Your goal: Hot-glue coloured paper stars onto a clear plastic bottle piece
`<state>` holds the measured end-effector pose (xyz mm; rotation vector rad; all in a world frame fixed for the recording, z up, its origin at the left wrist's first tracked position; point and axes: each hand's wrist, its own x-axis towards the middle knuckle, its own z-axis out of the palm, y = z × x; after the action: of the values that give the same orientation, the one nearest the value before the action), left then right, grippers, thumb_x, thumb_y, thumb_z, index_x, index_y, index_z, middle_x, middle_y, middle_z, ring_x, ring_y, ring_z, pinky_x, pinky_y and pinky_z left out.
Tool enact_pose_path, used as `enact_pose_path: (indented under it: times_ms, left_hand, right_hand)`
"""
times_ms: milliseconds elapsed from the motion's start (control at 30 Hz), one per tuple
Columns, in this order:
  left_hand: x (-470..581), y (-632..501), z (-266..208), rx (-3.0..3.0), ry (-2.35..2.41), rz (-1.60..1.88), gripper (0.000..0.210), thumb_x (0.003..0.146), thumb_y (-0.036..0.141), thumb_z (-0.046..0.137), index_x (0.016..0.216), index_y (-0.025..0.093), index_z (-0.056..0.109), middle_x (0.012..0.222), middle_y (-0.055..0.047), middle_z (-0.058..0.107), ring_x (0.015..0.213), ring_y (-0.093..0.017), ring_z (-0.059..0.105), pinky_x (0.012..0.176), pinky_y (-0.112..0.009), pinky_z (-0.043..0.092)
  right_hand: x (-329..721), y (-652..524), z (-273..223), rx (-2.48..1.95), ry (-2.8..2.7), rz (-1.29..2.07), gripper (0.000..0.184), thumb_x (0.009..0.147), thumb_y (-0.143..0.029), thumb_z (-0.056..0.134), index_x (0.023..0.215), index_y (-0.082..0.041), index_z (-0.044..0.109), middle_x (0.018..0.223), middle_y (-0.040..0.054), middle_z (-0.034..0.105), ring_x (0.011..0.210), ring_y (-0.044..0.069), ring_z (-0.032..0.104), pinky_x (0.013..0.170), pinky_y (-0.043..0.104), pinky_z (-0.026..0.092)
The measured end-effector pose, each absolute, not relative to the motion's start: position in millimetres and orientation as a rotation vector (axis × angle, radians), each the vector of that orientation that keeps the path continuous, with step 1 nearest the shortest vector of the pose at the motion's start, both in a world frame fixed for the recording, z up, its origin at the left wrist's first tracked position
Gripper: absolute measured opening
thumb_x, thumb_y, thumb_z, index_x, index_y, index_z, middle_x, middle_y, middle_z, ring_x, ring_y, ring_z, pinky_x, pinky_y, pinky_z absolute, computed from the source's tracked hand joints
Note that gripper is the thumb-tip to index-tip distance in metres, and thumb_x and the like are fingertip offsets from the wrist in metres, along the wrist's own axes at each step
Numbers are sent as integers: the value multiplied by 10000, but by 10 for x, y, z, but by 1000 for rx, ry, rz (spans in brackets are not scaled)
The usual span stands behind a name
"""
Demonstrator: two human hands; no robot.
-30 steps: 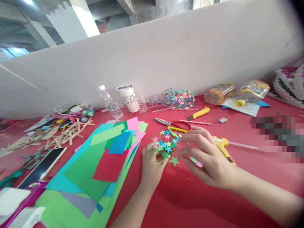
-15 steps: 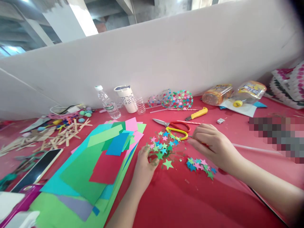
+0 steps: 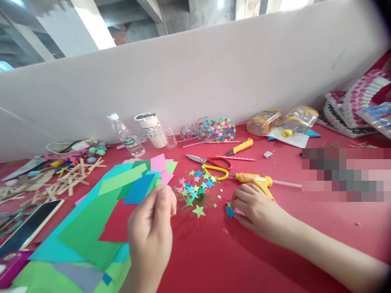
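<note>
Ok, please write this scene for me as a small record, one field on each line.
Left hand: closed, overlapping the coloured paper in view; contents hidden
Right hand: partly covering the small star pile
Between hands: larger star cluster
Tools: scissors, yellow cutter, glue gun
Near the wall: water bottle, white cup
Surface: red table

Craft workspace, concrete beams [image 3: 149, 9] behind, red table [image 3: 198, 260], coloured paper [image 3: 87, 228], glue gun [image 3: 252, 179]
</note>
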<state>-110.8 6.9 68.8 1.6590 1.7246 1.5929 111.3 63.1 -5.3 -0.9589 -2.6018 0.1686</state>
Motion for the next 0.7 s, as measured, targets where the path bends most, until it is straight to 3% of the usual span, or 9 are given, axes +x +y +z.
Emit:
enact_pose_path:
  times_ms: [133, 233, 333, 500, 600, 700]
  left_hand:
    - [-726, -86, 637, 1979, 1466, 1338, 349, 948, 345, 415, 613, 248, 431, 541, 9, 430, 532, -169, 449, 525, -308, 320]
    - [-546, -107, 383, 2192, 1207, 898, 387, 925, 309, 453, 578, 231, 301, 529, 13, 409, 522, -154, 436, 519, -310, 268]
    - [-491, -77, 121, 2039, 1221, 597, 409, 920, 328, 454, 583, 218, 248, 542, 26, 365, 526, -137, 392, 513, -306, 217]
    - [-528, -5, -27, 1542, 1351, 586, 328, 896, 353, 472, 614, 210, 384, 550, 34, 421, 532, -113, 407, 503, -258, 258]
    - [-555, 36, -7, 1186, 1262, 656, 247, 906, 406, 439, 791, 198, 506, 566, 43, 499, 426, -74, 373, 433, -219, 250]
    - [-565, 53, -1, 1003, 1226, 709, 251, 893, 432, 464, 922, 188, 518, 633, 38, 560, 356, -37, 320, 368, -195, 182]
  right_hand:
    - [1055, 589, -125, -929, -2592, 80, 94, 863, -175, 570, 795, -200, 629, 821, 58, 615, 822, 223, 514, 804, 406, 394]
    - [1037, 584, -176, -920, -2573, 33, 140, 859, -139, 570, 736, -196, 607, 768, 48, 595, 775, 211, 495, 763, 388, 391]
    - [1045, 601, -210, -886, -2556, 18, 187, 874, -114, 548, 715, -196, 601, 734, 38, 583, 745, 203, 479, 740, 378, 386]
    - [1092, 650, -183, -828, -2519, 92, 234, 918, -121, 499, 722, -198, 601, 727, 28, 592, 737, 193, 475, 770, 380, 395]
    - [1140, 682, -130, -910, -2422, 173, 184, 923, -134, 484, 797, -187, 607, 790, 50, 614, 781, 205, 498, 767, 391, 412]
    - [1179, 684, -88, -992, -2315, 269, 130, 905, -139, 499, 819, -188, 583, 820, 57, 614, 799, 206, 524, 734, 374, 440]
